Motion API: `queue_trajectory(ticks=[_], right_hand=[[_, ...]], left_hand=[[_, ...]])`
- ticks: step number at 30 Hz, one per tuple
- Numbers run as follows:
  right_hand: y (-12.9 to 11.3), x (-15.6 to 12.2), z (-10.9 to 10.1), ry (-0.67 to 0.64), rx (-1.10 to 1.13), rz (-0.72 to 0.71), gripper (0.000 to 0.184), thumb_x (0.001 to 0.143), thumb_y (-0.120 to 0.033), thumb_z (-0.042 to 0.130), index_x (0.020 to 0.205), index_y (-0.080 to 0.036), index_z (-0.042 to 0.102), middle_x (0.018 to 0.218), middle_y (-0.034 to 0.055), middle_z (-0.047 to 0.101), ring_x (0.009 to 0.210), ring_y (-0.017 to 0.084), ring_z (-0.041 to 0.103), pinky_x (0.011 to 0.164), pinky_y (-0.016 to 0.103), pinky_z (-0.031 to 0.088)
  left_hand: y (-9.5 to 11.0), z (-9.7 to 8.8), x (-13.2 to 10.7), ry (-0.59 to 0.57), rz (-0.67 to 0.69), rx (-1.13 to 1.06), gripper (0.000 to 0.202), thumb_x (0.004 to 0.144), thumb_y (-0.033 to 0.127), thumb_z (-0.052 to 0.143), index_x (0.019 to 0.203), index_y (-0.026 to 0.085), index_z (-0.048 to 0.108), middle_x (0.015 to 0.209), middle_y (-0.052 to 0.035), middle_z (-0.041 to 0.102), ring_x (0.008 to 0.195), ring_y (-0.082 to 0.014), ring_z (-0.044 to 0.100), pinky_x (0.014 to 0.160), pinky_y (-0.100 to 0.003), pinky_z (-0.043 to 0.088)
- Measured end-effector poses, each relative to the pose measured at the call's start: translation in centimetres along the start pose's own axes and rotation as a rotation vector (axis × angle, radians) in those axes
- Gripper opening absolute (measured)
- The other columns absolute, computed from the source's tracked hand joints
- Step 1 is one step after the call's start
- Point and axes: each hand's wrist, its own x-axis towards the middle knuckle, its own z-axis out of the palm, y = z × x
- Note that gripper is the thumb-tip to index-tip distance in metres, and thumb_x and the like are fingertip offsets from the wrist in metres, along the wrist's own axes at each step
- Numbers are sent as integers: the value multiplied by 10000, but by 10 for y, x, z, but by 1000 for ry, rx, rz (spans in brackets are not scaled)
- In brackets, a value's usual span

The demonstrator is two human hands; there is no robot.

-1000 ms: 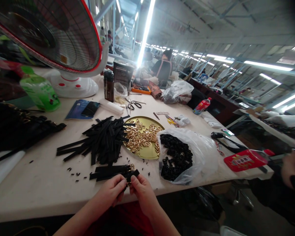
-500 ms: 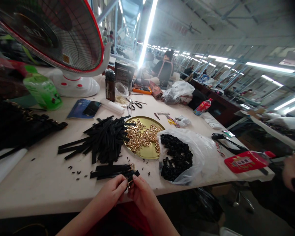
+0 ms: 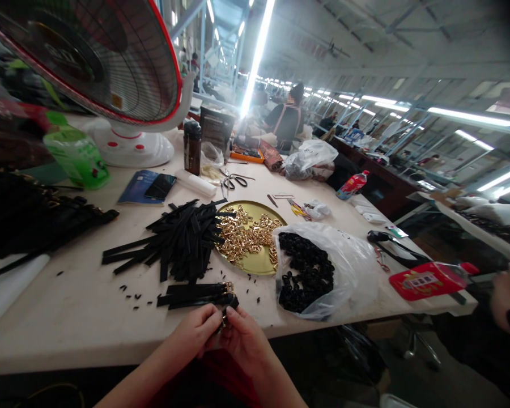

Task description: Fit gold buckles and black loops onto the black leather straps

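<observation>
At the table's front edge my left hand [image 3: 202,330] and my right hand [image 3: 243,335] meet, both closed on one black strap [image 3: 230,305] with a gold buckle partly hidden by the fingers. Just behind them lie several finished-looking black straps [image 3: 191,296] with gold buckles at their right ends. A heap of loose black strips [image 3: 185,238] is further back to the left. Beside it, a round gold tray [image 3: 259,263] bears many small gold buckles [image 3: 242,235]. To the right, a clear plastic bag [image 3: 352,266] spills open around small black loops [image 3: 304,272].
A fan [image 3: 130,148] stands at the back left near a green bottle [image 3: 79,156]. Scissors [image 3: 236,180] and a dark bottle [image 3: 192,148] are behind the tray. A red bottle [image 3: 429,279] lies at the right edge. Another person's hand [image 3: 505,297] shows far right.
Both hands stay together at the table edge. The strap between my fingers has turned slightly, and its gold buckle is now more hidden. The view has shifted very little.
</observation>
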Motion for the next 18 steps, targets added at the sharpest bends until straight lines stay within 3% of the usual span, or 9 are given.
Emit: queue_trajectory(ticks=[4, 7, 18], right_hand=[[-1, 0, 4, 88, -17, -76, 251, 593, -302, 755, 716, -150, 597, 575, -42, 527, 458, 56, 384, 446, 178, 287], [-1, 0, 5, 108, 11, -56, 252, 592, -318, 750, 714, -152, 604, 567, -41, 530, 449, 60, 377, 444, 184, 285], [0, 2, 5, 150, 19, -67, 256, 582, -318, 751, 698, -152, 594, 556, -46, 513, 457, 56, 373, 456, 181, 285]], left_hand=[[3, -1, 3, 37, 16, 148, 313, 768, 462, 317, 592, 217, 402, 453, 79, 398, 357, -97, 384, 351, -204, 289], [5, -2, 3, 45, 19, 226, 306, 782, 428, 307, 583, 219, 411, 432, 70, 426, 356, -112, 423, 371, -209, 295], [2, -4, 2, 91, 17, 297, 256, 774, 318, 304, 557, 220, 397, 469, 45, 500, 392, -124, 479, 420, -213, 313]])
